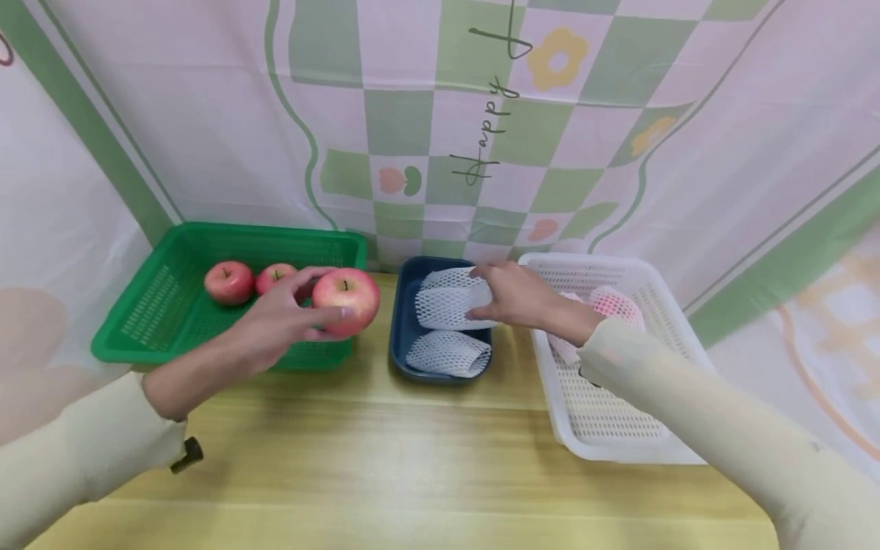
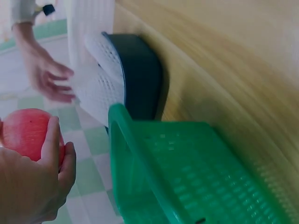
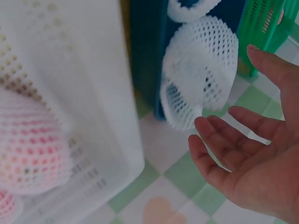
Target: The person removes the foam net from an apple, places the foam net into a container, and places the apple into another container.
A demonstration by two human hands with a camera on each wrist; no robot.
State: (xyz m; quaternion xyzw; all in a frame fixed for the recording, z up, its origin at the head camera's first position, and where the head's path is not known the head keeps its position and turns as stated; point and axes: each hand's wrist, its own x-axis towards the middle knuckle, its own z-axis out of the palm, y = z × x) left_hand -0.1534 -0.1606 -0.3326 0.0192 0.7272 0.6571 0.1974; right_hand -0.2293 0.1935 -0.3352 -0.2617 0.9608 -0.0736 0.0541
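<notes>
My left hand (image 1: 282,313) grips a red apple (image 1: 352,299), held up at the right end of the green basket (image 1: 165,355). Over the dark blue tray (image 1: 399,344) reaches my right hand (image 1: 512,294), its fingers spread and holding nothing in the right wrist view. White foam net sleeves (image 1: 450,354) lie in that tray, the upper one right by the right fingertips (image 3: 201,123). Two more apples (image 1: 230,283) sit in the green basket, one partly behind the left hand.
To the right stands a white basket (image 1: 560,428) with apples in foam nets (image 1: 616,304), partly covered by the right forearm. All the containers stand on a wooden table (image 1: 412,458). A checked cloth (image 1: 399,122) hangs behind them.
</notes>
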